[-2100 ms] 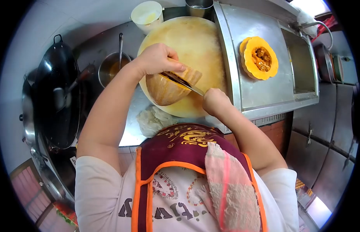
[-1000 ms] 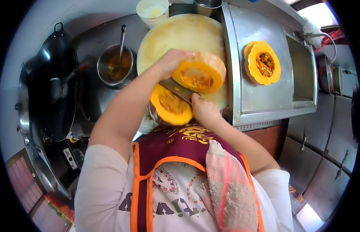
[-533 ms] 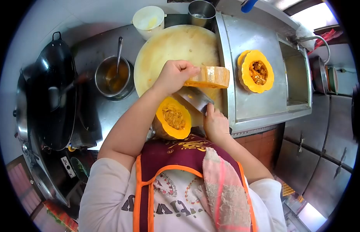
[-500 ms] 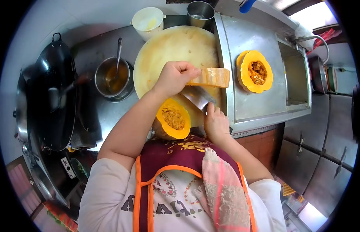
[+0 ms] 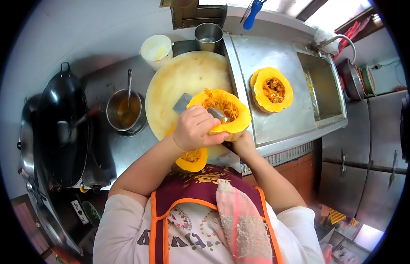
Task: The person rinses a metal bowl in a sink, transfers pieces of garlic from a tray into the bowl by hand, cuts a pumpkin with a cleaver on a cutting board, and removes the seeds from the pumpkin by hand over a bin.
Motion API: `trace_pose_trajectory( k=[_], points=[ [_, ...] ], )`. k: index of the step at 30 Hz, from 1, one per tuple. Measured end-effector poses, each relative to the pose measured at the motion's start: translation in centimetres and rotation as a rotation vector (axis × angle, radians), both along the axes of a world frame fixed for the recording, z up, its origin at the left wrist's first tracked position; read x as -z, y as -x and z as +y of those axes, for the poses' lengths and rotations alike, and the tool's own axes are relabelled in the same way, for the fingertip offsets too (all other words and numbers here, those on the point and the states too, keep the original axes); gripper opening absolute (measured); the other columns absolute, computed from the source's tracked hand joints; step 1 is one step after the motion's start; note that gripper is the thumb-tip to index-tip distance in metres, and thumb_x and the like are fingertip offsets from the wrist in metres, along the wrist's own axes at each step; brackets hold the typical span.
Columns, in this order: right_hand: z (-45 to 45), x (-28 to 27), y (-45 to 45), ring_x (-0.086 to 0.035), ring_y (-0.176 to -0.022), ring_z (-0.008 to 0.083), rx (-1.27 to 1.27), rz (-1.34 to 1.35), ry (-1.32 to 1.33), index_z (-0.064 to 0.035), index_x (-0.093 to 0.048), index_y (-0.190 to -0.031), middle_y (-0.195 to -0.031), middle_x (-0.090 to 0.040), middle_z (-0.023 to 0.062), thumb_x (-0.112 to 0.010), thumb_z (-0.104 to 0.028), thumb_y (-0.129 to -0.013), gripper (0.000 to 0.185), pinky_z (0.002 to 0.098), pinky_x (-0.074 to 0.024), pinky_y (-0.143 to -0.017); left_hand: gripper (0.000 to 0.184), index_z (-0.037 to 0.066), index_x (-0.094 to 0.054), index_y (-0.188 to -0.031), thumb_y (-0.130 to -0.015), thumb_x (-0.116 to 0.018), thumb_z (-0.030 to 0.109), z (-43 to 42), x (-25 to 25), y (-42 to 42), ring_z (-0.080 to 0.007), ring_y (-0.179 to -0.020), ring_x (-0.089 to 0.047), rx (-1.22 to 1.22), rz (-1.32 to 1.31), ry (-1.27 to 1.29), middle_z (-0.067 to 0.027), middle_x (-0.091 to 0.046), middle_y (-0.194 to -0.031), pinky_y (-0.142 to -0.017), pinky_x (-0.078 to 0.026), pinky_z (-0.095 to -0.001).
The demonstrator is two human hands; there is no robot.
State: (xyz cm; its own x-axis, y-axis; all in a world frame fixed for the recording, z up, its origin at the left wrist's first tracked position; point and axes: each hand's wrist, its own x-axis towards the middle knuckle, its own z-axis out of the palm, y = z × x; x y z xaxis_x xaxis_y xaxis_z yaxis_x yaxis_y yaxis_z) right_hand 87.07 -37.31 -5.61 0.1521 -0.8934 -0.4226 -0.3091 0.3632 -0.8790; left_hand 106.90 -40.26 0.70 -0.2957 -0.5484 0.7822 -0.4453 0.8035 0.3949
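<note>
A pumpkin half (image 5: 243, 118), cut face up with stringy seeds inside, is held above the round cutting board (image 5: 172, 83). My left hand (image 5: 195, 127) is closed in a fist at its near left rim. A metal spoon (image 5: 219, 115) juts from that fist into the pulp. My right hand (image 5: 243, 144) grips the pumpkin half from below right, its fingers mostly hidden. On the board, a cleaver blade (image 5: 182, 102) shows left of the pumpkin; the rest is covered. Another pumpkin half (image 5: 192, 164) sits close to my apron, partly behind my left wrist.
A scalloped pumpkin half (image 5: 273, 90) stands on the steel counter (image 5: 280, 127), beside the sink (image 5: 321, 112). A metal pot (image 5: 125, 112) with liquid and a ladle is left of the board. Behind the board are a white tub (image 5: 155, 50) and steel cup (image 5: 209, 37). Black woks (image 5: 64, 132) line the left.
The pumpkin half has been turned from side-on to cut face up and moved nearer me. My right hand has gone from the cleaver to the pumpkin. The spoon now shows in the pulp.
</note>
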Motion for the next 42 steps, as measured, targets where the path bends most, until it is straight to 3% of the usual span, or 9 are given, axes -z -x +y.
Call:
trace_pose_trajectory(
  k=[3, 7, 12, 18, 21, 23, 27, 38, 42],
  points=[
    [-0.7, -5.2, 2.6, -0.058, -0.103, 0.0297, 0.339, -0.938, -0.537, -0.0021, -0.047, -0.120, -0.111, -0.059, 0.0158, -0.037, -0.025, -0.092, 0.038, 0.0406, -0.0471, -0.086, 0.027, 0.005, -0.059, -0.072, -0.062, -0.076, 0.022, 0.4, -0.4, 0.1, -0.0223, -0.057, -0.051, 0.072, -0.041, 0.041, -0.0054, -0.053, -0.064, -0.054, -0.042, -0.0319],
    [-0.4, -8.8, 2.1, -0.057, -0.104, 0.0283, 0.280, -1.048, -0.481, -0.0030, -0.043, -0.123, -0.117, -0.055, 0.0154, -0.038, -0.031, -0.094, 0.041, 0.0418, -0.0465, -0.089, 0.030, 0.003, -0.058, -0.075, -0.065, -0.076, 0.025, 0.9, -0.3, 0.7, -0.0218, -0.059, -0.051, 0.195, -0.092, 0.082, -0.0052, -0.052, -0.065, -0.059, -0.043, -0.0313],
    [0.2, -7.6, 1.9, -0.059, -0.084, 0.0197, 0.405, -0.904, -0.401, -0.0029, -0.043, -0.119, -0.101, -0.056, 0.0099, -0.061, -0.009, -0.082, 0.041, 0.0348, -0.0507, -0.080, 0.024, 0.007, -0.058, -0.074, -0.069, -0.071, 0.026, 0.4, -0.4, 1.2, -0.0215, -0.065, -0.052, 0.263, -0.104, 0.075, -0.0035, -0.051, -0.067, -0.066, -0.044, -0.0310],
    [-1.0, -8.2, 5.3, -0.060, -0.076, 0.0198, 0.472, -0.751, -0.089, -0.0003, -0.044, -0.119, -0.095, -0.057, 0.0112, -0.057, -0.010, -0.083, 0.039, 0.0326, -0.0518, -0.073, 0.016, 0.003, -0.059, -0.090, -0.076, -0.062, 0.008, -0.4, 1.4, -1.1, -0.0200, -0.073, -0.053, -0.369, 0.181, -0.224, -0.0055, -0.055, -0.077, -0.072, -0.044, -0.0286],
    [-3.5, -9.0, 8.0, -0.058, -0.074, 0.0196, 0.540, -0.650, 0.058, 0.0011, -0.045, -0.117, -0.093, -0.057, 0.0118, -0.053, -0.011, -0.084, 0.036, 0.0318, -0.0514, -0.071, 0.019, 0.000, -0.058, -0.098, -0.080, -0.056, 0.003, -0.9, 2.5, -2.0, -0.0139, -0.072, -0.052, -0.488, 0.683, -0.636, -0.0046, -0.056, -0.078, -0.069, -0.043, -0.0251],
    [-5.5, -9.6, 9.0, -0.058, -0.097, 0.0225, 0.577, -0.643, 0.202, 0.0029, -0.045, -0.117, -0.107, -0.056, 0.0122, -0.052, -0.008, -0.085, 0.034, 0.0344, -0.0484, -0.085, 0.020, 0.000, -0.057, -0.101, -0.082, -0.053, 0.004, -1.3, 3.1, -3.2, -0.0105, -0.072, -0.051, -0.507, 0.816, -0.728, -0.0035, -0.057, -0.079, -0.067, -0.042, -0.0229],
    [-9.6, -7.2, 12.2, -0.056, -0.103, 0.0218, 0.633, -0.498, 0.291, 0.0028, -0.046, -0.118, -0.113, -0.055, 0.0120, -0.056, -0.007, -0.085, 0.036, 0.0336, -0.0449, -0.090, 0.023, -0.001, -0.056, -0.104, -0.082, -0.051, 0.006, -1.4, 4.0, -4.5, -0.0089, -0.071, -0.051, -0.567, 0.981, -0.853, -0.0030, -0.056, -0.078, -0.065, -0.041, -0.0216],
    [-10.5, -2.6, 12.8, -0.049, -0.109, 0.0269, 0.825, 0.086, 0.330, 0.0039, -0.039, -0.127, -0.125, -0.044, 0.0196, -0.062, -0.024, -0.083, 0.057, 0.0369, -0.0383, -0.093, 0.035, 0.001, -0.056, -0.108, -0.077, -0.060, 0.016, 1.8, 2.7, -6.9, -0.0206, -0.086, -0.057, -0.692, 0.409, -1.175, -0.0118, -0.058, -0.096, -0.076, -0.045, -0.0298],
    [-7.6, -4.3, 10.1, -0.048, -0.108, 0.0316, 0.584, 1.020, 0.733, 0.0020, -0.037, -0.129, -0.125, -0.040, 0.0236, -0.064, -0.022, -0.081, 0.061, 0.0388, -0.0373, -0.094, 0.049, -0.001, -0.050, -0.116, -0.074, -0.064, 0.019, 5.3, 3.0, -7.7, -0.0286, -0.100, -0.055, -0.702, -0.046, -1.165, -0.0195, -0.052, -0.115, -0.086, -0.044, -0.0340]
  ],
)
